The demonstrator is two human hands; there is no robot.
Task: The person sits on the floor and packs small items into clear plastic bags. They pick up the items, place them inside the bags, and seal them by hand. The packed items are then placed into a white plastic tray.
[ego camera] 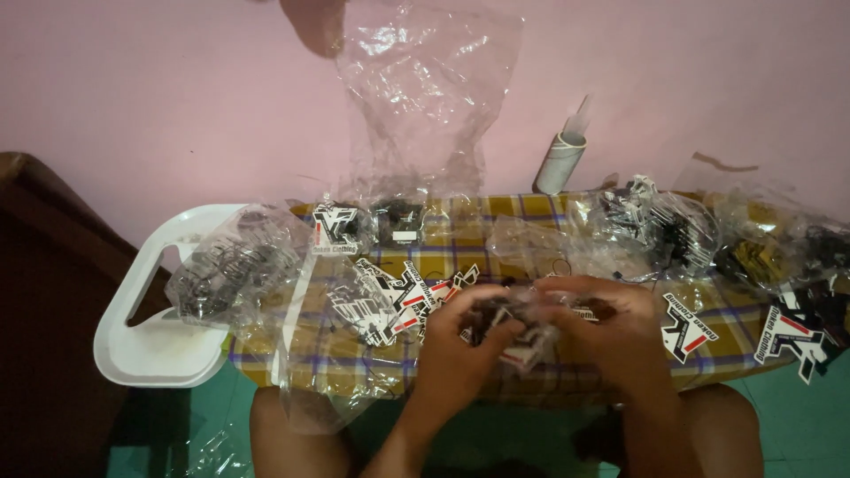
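- Left hand (pixel 465 341) curled, fingers pressed together on a small clear plastic packet (pixel 521 335) with dark tags inside.
- Right hand (pixel 611 323) closed on the same packet from the other side, fingers bent over its top edge; thumb hidden, so exact pinch not clear.
- Packet held between both hands, just above the near edge of the table, roughly at its middle.
- Surface: a low table with a yellow-brown checked cloth (pixel 496 217) with blue lines.
- Just left of the hands, a loose pile of black, white and red printed tags (pixel 390 296), partly in clear film.
- Near the right edge, two more printed tags (pixel 686 326) lying flat, with another (pixel 797 336) beside them.
- Behind, at the right, clear bags of dark pieces (pixel 664 226), crumpled and shiny.
- At the left, a white plastic stool (pixel 142 345) touching the table, with a filled clear bag (pixel 226 265) resting partly on it.
- At the back, an empty clear plastic bag (pixel 425 97) standing up against the pink wall (pixel 159 97).
- Near it, a grey cardboard tube (pixel 560 162) leaning on the wall.
- Below, a teal tiled floor (pixel 797 416) and both bare knees at the table edge.
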